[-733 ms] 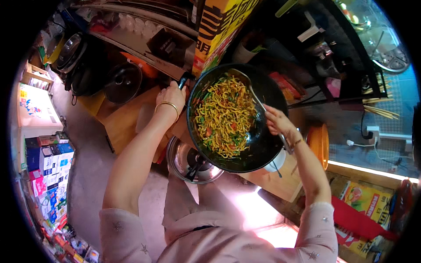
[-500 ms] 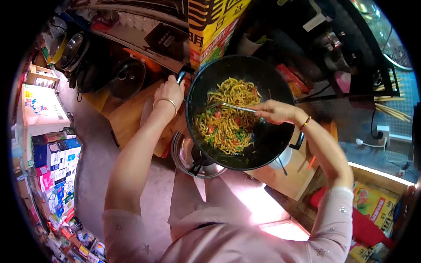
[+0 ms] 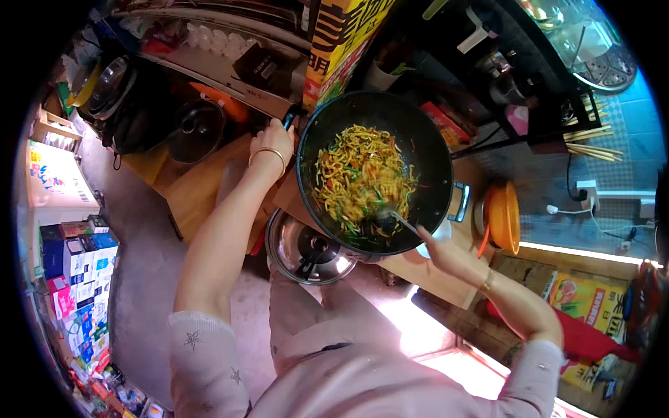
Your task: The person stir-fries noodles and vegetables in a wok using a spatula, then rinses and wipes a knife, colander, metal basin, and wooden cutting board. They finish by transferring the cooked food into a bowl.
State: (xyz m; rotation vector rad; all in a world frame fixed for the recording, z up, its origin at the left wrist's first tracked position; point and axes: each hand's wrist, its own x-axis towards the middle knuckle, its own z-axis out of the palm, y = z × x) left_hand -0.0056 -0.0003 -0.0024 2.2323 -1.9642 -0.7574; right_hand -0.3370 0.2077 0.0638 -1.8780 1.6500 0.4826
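A dark wok (image 3: 425,132) holds yellow noodles (image 3: 359,167) mixed with green and red bits; the middle of them is smeared by motion. My left hand (image 3: 272,143), a bangle at its wrist, is closed round the wok's long black handle (image 3: 290,115) at the upper left. At the lower right rim, my right hand (image 3: 442,251) grips a long-handled metal cooking utensil (image 3: 406,223). The utensil's head is down in the noodles, so its shape is hidden. The wok's small side handle (image 3: 458,202) is bare.
A steel lid (image 3: 279,240) with a black knob lies close below the wok. An orange basin (image 3: 505,217) stands to the right, below a bundle of chopsticks (image 3: 592,150). A second dark lid (image 3: 198,132) is at the left. A black rack (image 3: 543,90) rises at the upper right.
My right hand has moved down toward the wok's lower right rim, and the utensil now points up and left from there. The noodles have shifted. My left hand keeps its grip.
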